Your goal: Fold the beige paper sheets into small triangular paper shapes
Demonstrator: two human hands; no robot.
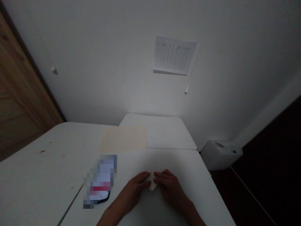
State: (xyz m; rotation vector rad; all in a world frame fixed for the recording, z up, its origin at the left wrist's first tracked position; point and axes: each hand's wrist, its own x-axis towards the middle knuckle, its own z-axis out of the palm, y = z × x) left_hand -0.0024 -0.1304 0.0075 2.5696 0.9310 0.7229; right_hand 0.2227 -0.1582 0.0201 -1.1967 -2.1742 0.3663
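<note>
Folded paper (152,187): pale cream. Tabletop (176,163): white, rusty-brown marks (41,152) towards the left. Flat sheet (124,138): plain beige. Phone (103,175), blurred from where I stand: bluish-lilac, crimson band, black edge. Wall (105,62): greyish white. Printout (174,56): white, dark ruled grid. Wooden panel (16,81): orange-brown, darker knots. Container (211,158): white.

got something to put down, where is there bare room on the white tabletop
Left of the phone, the white tabletop is bare but spotted; another patch lies between the right hand and the tabletop's right edge. Crowded: the pale piece, flanked by that hand and the left hand.
</note>
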